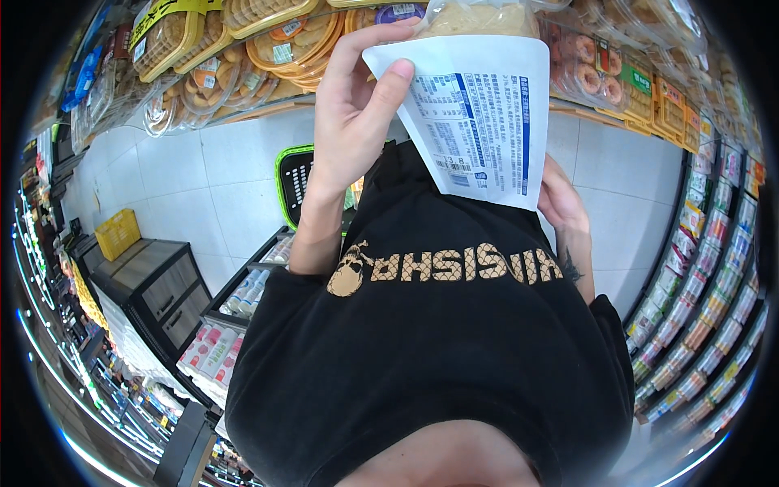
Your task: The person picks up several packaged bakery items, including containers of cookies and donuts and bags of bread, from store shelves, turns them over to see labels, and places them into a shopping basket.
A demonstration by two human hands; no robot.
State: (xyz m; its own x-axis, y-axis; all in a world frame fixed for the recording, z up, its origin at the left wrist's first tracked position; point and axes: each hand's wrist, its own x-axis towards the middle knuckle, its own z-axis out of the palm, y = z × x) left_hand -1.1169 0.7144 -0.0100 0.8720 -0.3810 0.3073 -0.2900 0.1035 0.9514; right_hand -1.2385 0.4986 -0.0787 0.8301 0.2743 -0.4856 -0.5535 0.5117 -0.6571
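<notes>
My left hand (359, 103) grips the upper left corner of a food package, its thumb on the front and its fingers behind. The package has a white printed back panel (481, 115) with a barcode and dense writing. Above the panel, clear plastic shows a pale beige baked item (481, 19). My right hand (563, 198) is at the lower right edge of the panel, partly behind it. Its fingertips are hidden, so I cannot tell whether it holds the package. Both hands are in front of my black T-shirt (426, 341).
Ahead runs a display shelf (584, 108) with clear tubs of pastries (292, 45) and boxed doughnuts (599, 70). On the tiled floor (176, 176) stands a black basket with a green rim (280, 176). Curved racks of packets (700, 274) line the right; wrapped rolls (213, 353) stand left.
</notes>
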